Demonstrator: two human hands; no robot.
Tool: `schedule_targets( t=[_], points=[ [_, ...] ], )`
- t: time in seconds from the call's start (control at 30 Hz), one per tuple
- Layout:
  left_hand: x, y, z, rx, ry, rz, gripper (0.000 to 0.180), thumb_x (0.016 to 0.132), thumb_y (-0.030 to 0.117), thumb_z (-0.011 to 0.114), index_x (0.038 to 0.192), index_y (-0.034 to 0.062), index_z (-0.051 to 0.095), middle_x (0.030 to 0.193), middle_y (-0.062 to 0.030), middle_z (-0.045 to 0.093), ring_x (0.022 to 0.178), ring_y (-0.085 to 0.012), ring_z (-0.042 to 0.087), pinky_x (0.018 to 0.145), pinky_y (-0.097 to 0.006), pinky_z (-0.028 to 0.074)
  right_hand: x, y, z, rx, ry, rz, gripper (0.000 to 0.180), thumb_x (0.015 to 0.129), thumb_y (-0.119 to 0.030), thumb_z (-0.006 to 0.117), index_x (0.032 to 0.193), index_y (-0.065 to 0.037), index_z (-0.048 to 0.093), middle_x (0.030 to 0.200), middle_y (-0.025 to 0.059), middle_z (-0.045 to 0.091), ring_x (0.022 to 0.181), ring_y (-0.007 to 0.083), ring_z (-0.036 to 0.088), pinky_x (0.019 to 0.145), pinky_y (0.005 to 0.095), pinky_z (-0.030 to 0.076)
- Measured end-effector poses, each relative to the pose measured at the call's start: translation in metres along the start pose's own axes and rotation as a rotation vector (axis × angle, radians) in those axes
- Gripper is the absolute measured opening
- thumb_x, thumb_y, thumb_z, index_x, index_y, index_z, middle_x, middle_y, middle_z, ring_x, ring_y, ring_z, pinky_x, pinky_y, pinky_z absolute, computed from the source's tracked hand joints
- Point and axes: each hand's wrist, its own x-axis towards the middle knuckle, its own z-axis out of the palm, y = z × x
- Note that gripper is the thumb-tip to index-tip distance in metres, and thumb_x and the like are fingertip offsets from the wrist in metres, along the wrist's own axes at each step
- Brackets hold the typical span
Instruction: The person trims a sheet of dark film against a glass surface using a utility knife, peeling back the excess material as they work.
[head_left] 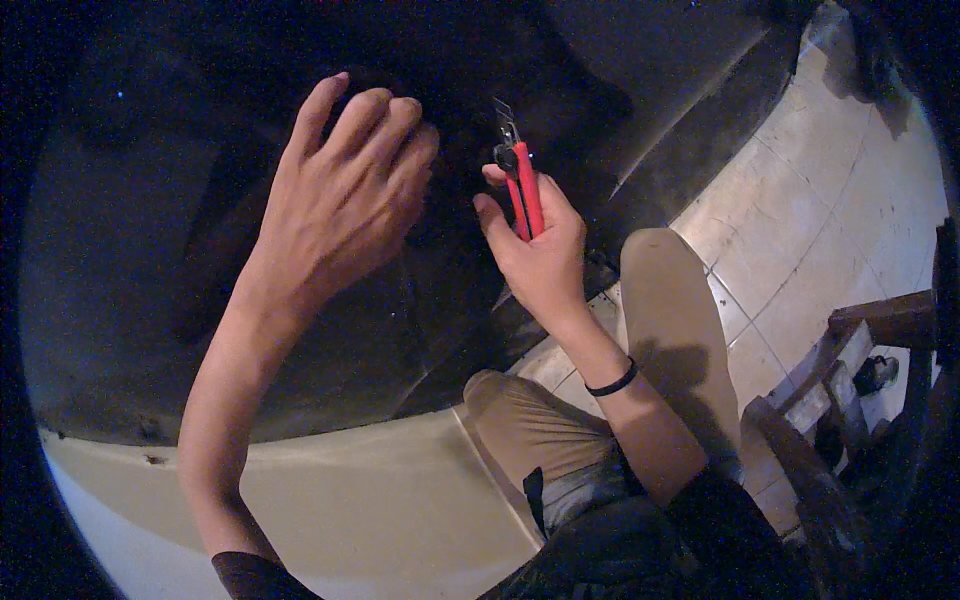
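A red utility knife point(527, 195) with a black slider is in my right hand point(545, 255), its metal blade out and pointing up and away from me. To the left, my left hand point(350, 180) is over a large dark sheet point(330, 370), back of the hand up and fingers curled in. The fingertips are mostly hidden, so whatever they grip cannot be made out. The sheet spreads across the far and left side of the view, too dark to tell its material. A dark band circles my right wrist.
My bent knees in tan trousers point(675, 290) are close to the sheet's near edge. Light floor tiles point(790, 200) extend to the right. A wooden piece of furniture point(800, 450) stands at the lower right. A pale, smooth surface point(370, 500) lies along the near left.
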Motion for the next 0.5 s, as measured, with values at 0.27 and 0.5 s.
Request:
schedule_targets(
  t=[0.27, 0.5],
  points=[
    [0.013, 0.003, -0.016, -0.153, -0.083, -0.072, 0.026, 0.087, 0.024, 0.078, 0.111, 0.0160, 0.072, 0.122, -0.0080, 0.060, 0.124, -0.0299, 0.056, 0.112, -0.053, 0.033, 0.008, 0.000, -0.010, 0.010, -0.029, -0.041, 0.028, 0.095, -0.010, 0.079, 0.122, -0.003, 0.074, 0.110, 0.0064, 0.072, 0.099, 0.0148, 0.066, 0.091, 0.0292, 0.052],
    [-0.004, 0.013, -0.034, -0.065, -0.060, -0.076, 0.024, 0.089, 0.016, 0.064, 0.112, 0.0162, 0.071, 0.120, -0.0047, 0.058, 0.122, -0.0232, 0.056, 0.114, -0.051, 0.031, 0.010, -0.018, -0.032, 0.018, -0.180, 0.089, 0.023, 0.092, -0.015, 0.085, 0.111, -0.004, 0.077, 0.100, 0.0025, 0.073, 0.079, 0.0109, 0.063, 0.073, 0.0264, 0.051]
  ],
)
